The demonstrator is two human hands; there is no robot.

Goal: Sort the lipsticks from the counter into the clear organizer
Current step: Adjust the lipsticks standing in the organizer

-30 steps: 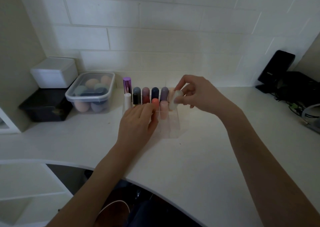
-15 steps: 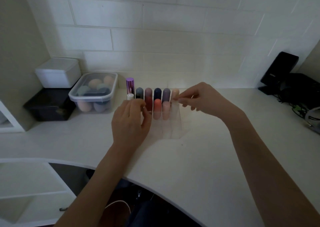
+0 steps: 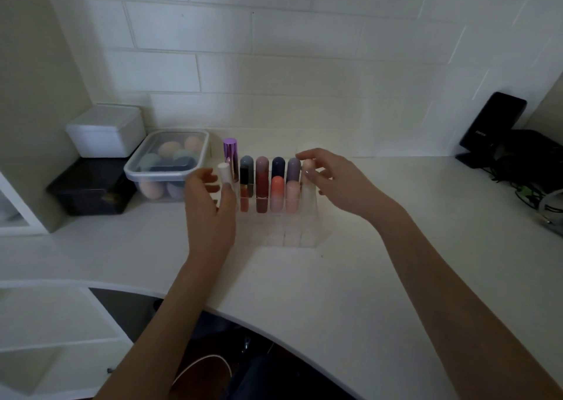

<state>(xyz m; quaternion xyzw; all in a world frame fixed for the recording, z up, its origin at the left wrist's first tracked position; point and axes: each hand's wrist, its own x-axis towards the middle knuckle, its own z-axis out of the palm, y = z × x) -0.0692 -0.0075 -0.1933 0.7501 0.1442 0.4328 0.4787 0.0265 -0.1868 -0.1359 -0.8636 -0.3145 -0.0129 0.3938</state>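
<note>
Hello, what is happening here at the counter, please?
A person is sorting lipsticks into a clear organizer on a white counter. Two rows of lipsticks stand upright in it. Both hands are open and hold nothing: the left hand is beside the white lipstick, the right hand by the pale lipstick at the right end.

The tabletop (image 3: pixel 365 262) is plain white, and the wall tiles (image 3: pixel 274 49) above it are white, laid in a brick pattern. At the centre of the frame the clear organizer (image 3: pixel 307 226) holds lipsticks: a metallic purple one (image 3: pixel 230 152), a white one (image 3: pixel 223 172), then grey-blue (image 3: pixel 246 163), dusty rose (image 3: pixel 262 168), navy (image 3: pixel 278 165), mauve (image 3: pixel 293 166), coral fading to pink (image 3: pixel 277 192) and pale peach (image 3: pixel 292 195). At left sit a white box (image 3: pixel 106 131), a black box (image 3: pixel 88 186) and a clear tub (image 3: pixel 167 161) of peach, teal and lilac sponges.
</note>
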